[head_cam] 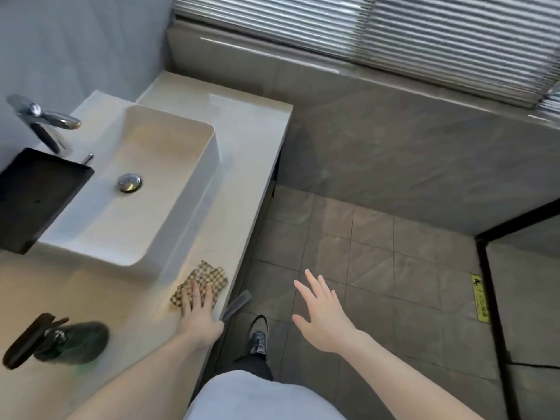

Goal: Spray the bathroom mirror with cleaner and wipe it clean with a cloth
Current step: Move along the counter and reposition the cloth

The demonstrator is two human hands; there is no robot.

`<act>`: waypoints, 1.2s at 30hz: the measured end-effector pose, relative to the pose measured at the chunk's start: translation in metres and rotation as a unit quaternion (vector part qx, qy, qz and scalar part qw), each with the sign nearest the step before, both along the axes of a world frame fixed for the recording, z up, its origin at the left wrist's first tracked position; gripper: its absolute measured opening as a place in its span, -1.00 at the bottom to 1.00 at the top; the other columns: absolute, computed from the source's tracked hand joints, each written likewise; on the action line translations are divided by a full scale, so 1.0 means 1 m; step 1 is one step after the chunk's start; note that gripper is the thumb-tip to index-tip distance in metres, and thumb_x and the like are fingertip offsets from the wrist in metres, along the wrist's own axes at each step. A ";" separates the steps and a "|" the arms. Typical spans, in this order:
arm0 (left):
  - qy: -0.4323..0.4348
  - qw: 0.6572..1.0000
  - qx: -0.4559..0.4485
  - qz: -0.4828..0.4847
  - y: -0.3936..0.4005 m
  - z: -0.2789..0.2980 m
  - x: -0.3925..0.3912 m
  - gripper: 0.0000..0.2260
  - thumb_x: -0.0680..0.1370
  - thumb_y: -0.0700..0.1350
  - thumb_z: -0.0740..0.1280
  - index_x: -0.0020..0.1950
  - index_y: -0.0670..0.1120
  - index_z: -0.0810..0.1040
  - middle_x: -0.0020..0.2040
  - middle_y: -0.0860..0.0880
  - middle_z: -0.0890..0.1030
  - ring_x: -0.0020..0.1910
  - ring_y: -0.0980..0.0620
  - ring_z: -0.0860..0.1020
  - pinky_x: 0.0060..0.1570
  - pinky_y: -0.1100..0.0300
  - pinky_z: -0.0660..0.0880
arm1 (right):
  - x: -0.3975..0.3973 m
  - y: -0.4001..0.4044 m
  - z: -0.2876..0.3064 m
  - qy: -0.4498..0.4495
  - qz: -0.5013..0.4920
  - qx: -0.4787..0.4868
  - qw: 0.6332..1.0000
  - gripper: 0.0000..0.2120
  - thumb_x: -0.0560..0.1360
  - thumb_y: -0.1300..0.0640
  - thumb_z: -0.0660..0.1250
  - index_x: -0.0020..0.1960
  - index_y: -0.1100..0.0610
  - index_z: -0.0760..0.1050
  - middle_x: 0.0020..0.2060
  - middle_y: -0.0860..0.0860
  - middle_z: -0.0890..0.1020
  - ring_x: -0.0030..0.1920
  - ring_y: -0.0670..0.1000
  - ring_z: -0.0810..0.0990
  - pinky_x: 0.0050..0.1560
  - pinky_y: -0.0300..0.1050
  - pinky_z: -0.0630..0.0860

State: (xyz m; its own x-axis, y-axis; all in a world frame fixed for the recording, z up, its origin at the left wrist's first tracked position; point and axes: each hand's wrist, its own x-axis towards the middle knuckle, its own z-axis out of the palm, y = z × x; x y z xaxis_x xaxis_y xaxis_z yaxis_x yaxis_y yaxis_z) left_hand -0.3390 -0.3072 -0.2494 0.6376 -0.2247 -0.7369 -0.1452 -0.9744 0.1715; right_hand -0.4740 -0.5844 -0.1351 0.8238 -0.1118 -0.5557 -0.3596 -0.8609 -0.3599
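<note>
Left hand [197, 310] lies flat, palm down, fingers [194, 294] extended and close together, resting on the near part of the cloth [201, 284]. We see no pinch or curl around it, just pressing contact, so we call the hand open on it. Cloth long axis runs from near-left to far-right, roughly along the counter's front edge, and its far end points toward the sink's [133, 189] near-right corner. It sits on the countertop [251, 153], just beside that corner, close to the front edge. Looks: small checked weave, tan and cream, crumpled, edges uneven.

Right hand [322, 313] hangs over the floor tiles [372, 262], well apart from the counter, fingers spread wide, holding nothing and touching nothing.

Spray bottle [72, 344] stands on the near-left countertop, well apart from the cloth. Dark green body, black trigger head [27, 341] pointing near-left, motion-blurred so we can't read detail.

Chrome faucet [45, 119] is at far left, behind the sink. Black tray [36, 192] overlaps the sink's left rim. We see no clear mirror surface from this angle.
</note>
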 end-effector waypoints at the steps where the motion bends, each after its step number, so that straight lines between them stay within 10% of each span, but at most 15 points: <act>1: 0.001 1.000 0.007 -0.003 -0.013 0.000 0.010 -0.12 0.65 0.14 0.21 0.69 -0.07 -0.36 0.64 -0.24 -0.46 0.61 -0.40 -0.42 0.63 -0.18 -0.25 | 0.015 -0.010 0.002 0.006 0.000 -0.001 1.000 -0.28 0.73 -0.12 0.18 0.74 -0.06 -0.12 0.70 -0.07 -0.31 0.71 0.13 -0.30 0.70 0.25 -0.15; 12: 0.007 1.000 0.020 -0.013 -0.118 0.003 0.136 -0.12 0.65 0.15 0.19 0.69 -0.09 -0.37 0.65 -0.27 -0.41 0.62 -0.44 -0.37 0.63 -0.21 -0.24 | 0.157 -0.128 0.008 -0.018 -0.017 -0.013 1.000 -0.27 0.72 -0.14 0.18 0.74 -0.09 -0.14 0.71 -0.07 -0.28 0.71 0.13 -0.28 0.69 0.26 -0.14; 36: 0.055 0.949 -0.036 0.309 -0.331 0.018 0.359 -0.20 0.63 0.06 0.20 0.72 0.15 -0.24 0.69 -0.07 -0.40 0.64 -0.31 -0.40 0.63 -0.16 -0.23 | 0.457 -0.357 0.004 -0.013 0.207 -0.014 0.978 -0.30 0.73 -0.10 0.19 0.74 -0.05 -0.08 0.72 -0.05 -0.25 0.72 0.14 -0.28 0.68 0.23 -0.12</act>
State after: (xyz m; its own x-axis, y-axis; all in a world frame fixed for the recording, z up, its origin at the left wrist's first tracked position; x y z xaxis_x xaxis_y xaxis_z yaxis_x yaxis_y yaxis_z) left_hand 0.0199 -0.6381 -0.2309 0.5840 0.1144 -0.8037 0.4723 -0.8531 0.2218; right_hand -0.0166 -0.9413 -0.1316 0.8153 0.2201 -0.5356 0.0315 -0.9405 -0.3384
